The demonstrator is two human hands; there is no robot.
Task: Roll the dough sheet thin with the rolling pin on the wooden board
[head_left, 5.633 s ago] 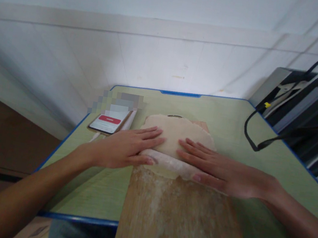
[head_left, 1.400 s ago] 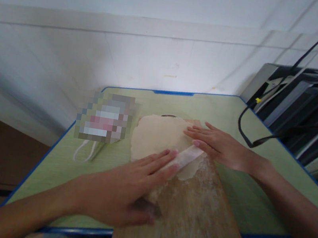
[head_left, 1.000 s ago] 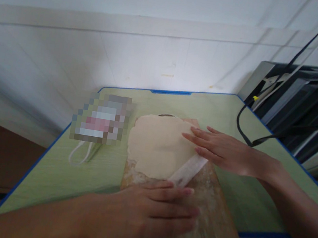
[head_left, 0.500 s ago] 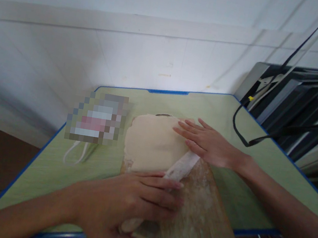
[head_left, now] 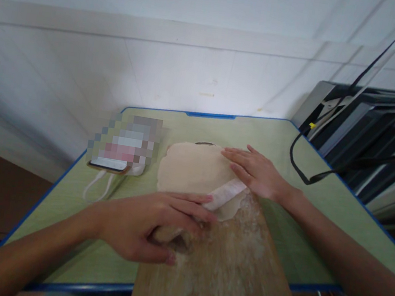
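A flour-dusted rolling pin (head_left: 225,195) lies diagonally across a flat sheet of pale dough (head_left: 190,167). My left hand (head_left: 166,218) is curved over its near end, thumb on the near side and fingers reaching over the top. At the far end, my right hand (head_left: 254,169) lies flat with its fingers stretched out, palm over the pin and fingertips above the dough's right edge. The pin's ends are mostly hidden under my hands. Beneath the dough is a wooden board (head_left: 224,282) with flour smeared on it.
A phone (head_left: 108,164), mostly blurred out, is on the green table (head_left: 67,257) at left, with a white cable (head_left: 91,189) beside it. A black cord (head_left: 298,171) loops over the right side. Dark flat panels (head_left: 372,131) lean beyond the right edge. A white wall stands behind.
The rolling pin and my left hand have moved away from me, up over the dough. My right hand has shifted slightly. More of the board's near part shows, and the dough's near-right edge is uncovered.
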